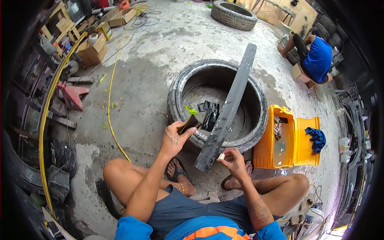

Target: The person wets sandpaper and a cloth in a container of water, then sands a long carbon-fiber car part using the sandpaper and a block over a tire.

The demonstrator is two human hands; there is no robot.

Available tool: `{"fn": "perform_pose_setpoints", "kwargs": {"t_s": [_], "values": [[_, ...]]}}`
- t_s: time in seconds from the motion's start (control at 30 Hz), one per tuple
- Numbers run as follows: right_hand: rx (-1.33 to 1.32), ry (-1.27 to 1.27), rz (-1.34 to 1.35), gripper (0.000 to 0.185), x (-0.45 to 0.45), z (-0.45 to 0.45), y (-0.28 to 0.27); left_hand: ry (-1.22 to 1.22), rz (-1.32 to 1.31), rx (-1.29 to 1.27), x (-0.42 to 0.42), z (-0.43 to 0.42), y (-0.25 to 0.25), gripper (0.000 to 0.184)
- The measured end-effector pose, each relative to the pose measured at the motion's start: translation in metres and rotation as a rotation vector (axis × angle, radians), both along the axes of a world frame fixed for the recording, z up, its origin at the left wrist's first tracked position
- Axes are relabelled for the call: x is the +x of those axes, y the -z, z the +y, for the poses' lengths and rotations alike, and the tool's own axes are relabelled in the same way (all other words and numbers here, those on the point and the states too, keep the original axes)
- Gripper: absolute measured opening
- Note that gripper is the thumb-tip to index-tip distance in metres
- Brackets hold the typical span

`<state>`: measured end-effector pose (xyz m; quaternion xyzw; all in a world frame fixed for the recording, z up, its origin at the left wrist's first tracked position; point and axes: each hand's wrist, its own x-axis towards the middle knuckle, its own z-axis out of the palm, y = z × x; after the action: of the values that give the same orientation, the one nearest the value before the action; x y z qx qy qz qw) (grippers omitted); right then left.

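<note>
My left hand (173,141) is closed on a dark, folded sheet (189,125) with a brownish edge, above the tire's near left rim. Pinched between the fingers of my right hand (235,165) is a small white piece (221,156); its kind is unclear. That hand is just right of the lower end of a long black strip (232,100), which lies slantwise across a tire (176,90) lying flat before me. Inside the tire are crumpled black shiny sheets (211,116). A bright green scrap (191,110) shows just above the folded sheet.
At right stands an open yellow container (262,146) with water and scraps, a blue cloth (316,139) on its lid. Farther off are another tire (234,16) and a seated person in blue (318,58). A yellow hose (110,100) and red stand (72,95) are left.
</note>
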<state>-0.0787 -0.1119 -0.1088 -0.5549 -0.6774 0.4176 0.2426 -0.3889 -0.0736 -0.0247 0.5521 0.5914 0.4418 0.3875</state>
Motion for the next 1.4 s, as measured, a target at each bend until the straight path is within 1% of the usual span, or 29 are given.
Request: {"fn": "perform_pose_setpoints", "kwargs": {"t_s": [0.07, 0.1, 0.17, 0.2, 0.27, 0.33, 0.37, 0.4, 0.47, 0.5, 0.57, 0.6, 0.63, 0.67, 0.73, 0.8, 0.87, 0.9, 0.97, 1.0, 1.03, 1.07, 1.1, 1.13, 1.2, 1.23, 1.27, 1.33, 1.4], "values": [[0.062, 0.213, 0.127, 0.044, 0.006, 0.031, 0.015, -0.033, 0.064, -0.053, 0.005, -0.003, 0.003, 0.040], [0.078, 0.228, 0.137, 0.044, 0.007, 0.052, 0.017, -0.014, 0.069, -0.036, 0.009, -0.006, 0.001, 0.040], [-0.141, 0.297, 0.348, 0.044, 0.011, 0.102, 0.012, -0.019, 0.101, -0.017, 0.019, -0.008, 0.010, 0.039], [-0.113, 0.322, 0.362, 0.044, 0.010, 0.118, 0.011, -0.029, 0.110, 0.004, 0.028, -0.012, 0.016, 0.039], [-0.444, 0.500, 0.680, 0.039, 0.001, 0.148, 0.012, 0.019, 0.122, 0.055, 0.050, -0.027, 0.019, 0.040], [-0.496, 0.480, 0.802, 0.034, 0.004, 0.175, 0.042, 0.046, 0.058, -0.095, 0.085, -0.058, 0.012, 0.041], [-0.524, 0.509, 0.796, 0.032, -0.001, 0.179, 0.037, 0.065, 0.057, -0.118, 0.100, -0.075, 0.022, 0.042], [-0.499, 0.489, 0.968, 0.031, -0.003, 0.189, 0.058, 0.084, 0.058, -0.145, 0.114, -0.093, 0.033, 0.043], [-0.540, 0.510, 1.082, 0.030, -0.007, 0.186, 0.042, 0.058, 0.053, -0.151, 0.135, -0.121, 0.058, 0.042], [-0.513, 0.528, 1.129, 0.029, -0.008, 0.184, 0.044, 0.073, 0.055, -0.152, 0.140, -0.125, 0.061, 0.042], [-0.484, 0.562, 1.142, 0.027, -0.008, 0.180, 0.044, 0.013, 0.163, -0.172, 0.145, -0.131, 0.068, 0.038], [-0.458, 0.584, 1.151, 0.026, -0.010, 0.179, 0.044, 0.014, 0.168, -0.168, 0.145, -0.129, 0.067, 0.038], [-0.363, 0.613, 1.121, 0.025, -0.012, 0.176, 0.044, 0.021, 0.199, -0.140, 0.143, -0.128, 0.067, 0.036], [-0.366, 0.606, 1.124, 0.025, -0.010, 0.174, 0.044, 0.026, 0.228, -0.113, 0.142, -0.128, 0.066, 0.035], [-0.286, 0.671, 1.136, 0.023, -0.002, 0.171, 0.045, 0.008, 0.193, -0.115, 0.128, -0.121, 0.067, 0.034], [-0.314, 0.664, 1.151, 0.022, 0.005, 0.173, 0.047, 0.006, 0.148, -0.115, 0.112, -0.109, 0.067, 0.033], [-0.325, 0.666, 1.202, 0.025, 0.005, 0.182, 0.059, -0.027, 0.220, -0.063, 0.094, -0.091, 0.065, 0.033], [-0.329, 0.656, 1.205, 0.025, 0.004, 0.184, 0.053, -0.042, 0.213, -0.041, 0.082, -0.081, 0.070, 0.033], [-0.423, 0.704, 1.248, 0.033, -0.006, 0.188, 0.040, -0.089, 0.201, 0.008, 0.057, -0.057, 0.088, 0.032], [-0.473, 0.615, 1.168, 0.044, -0.005, 0.193, 0.051, -0.120, 0.278, 0.035, 0.045, -0.046, 0.089, 0.033], [-0.556, 0.538, 0.999, 0.049, -0.004, 0.194, 0.045, -0.147, 0.355, 0.060, 0.035, -0.036, 0.084, 0.034], [-0.630, 0.458, 0.828, 0.053, -0.002, 0.192, 0.033, -0.163, 0.365, 0.047, 0.027, -0.033, 0.075, 0.034], [-0.684, 0.361, 0.669, 0.058, 0.002, 0.193, 0.026, -0.186, 0.302, 0.038, 0.020, -0.028, 0.064, 0.035], [-0.603, 0.287, 0.417, 0.057, 0.005, 0.190, 0.004, -0.210, 0.236, 0.032, 0.013, -0.024, 0.053, 0.036], [-0.239, 0.097, 0.070, 0.057, 0.010, 0.183, -0.015, -0.213, 0.226, 0.050, 0.000, -0.025, 0.022, 0.036], [-0.108, 0.066, 0.002, 0.051, 0.005, 0.171, -0.035, -0.198, 0.212, 0.069, -0.006, -0.029, 0.006, 0.037], [-0.108, 0.042, -0.001, 0.051, -0.010, 0.168, -0.039, -0.222, 0.212, 0.067, -0.014, -0.032, -0.008, 0.037], [-0.025, -0.017, 0.200, 0.043, -0.032, 0.158, -0.033, -0.202, 0.202, 0.139, -0.031, -0.037, -0.036, 0.036], [-0.003, -0.078, 0.248, 0.036, -0.067, 0.152, -0.014, -0.222, 0.232, 0.160, -0.046, -0.040, -0.063, 0.034]]}}
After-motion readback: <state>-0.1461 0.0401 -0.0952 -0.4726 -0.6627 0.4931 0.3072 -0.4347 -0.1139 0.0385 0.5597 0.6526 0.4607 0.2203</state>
